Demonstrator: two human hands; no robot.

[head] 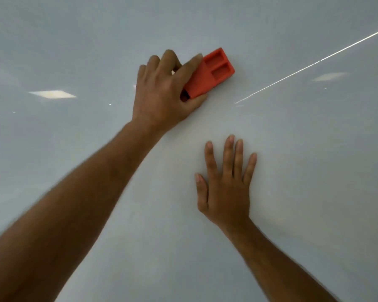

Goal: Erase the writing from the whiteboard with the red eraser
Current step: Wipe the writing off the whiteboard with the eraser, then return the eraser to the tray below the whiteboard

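Near the glossy white whiteboard's [292,171] upper middle, left hand [162,94] clamps the red rectangular plastic eraser [207,73] flat against it, likely for wiping pressure. Right hand [225,184] lies open, palm flat below, probably bracing. No writing visible.

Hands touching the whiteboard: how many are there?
2. The left hand presses the red eraser against the whiteboard at upper centre; the right hand lies flat and empty below it, fingers spread.
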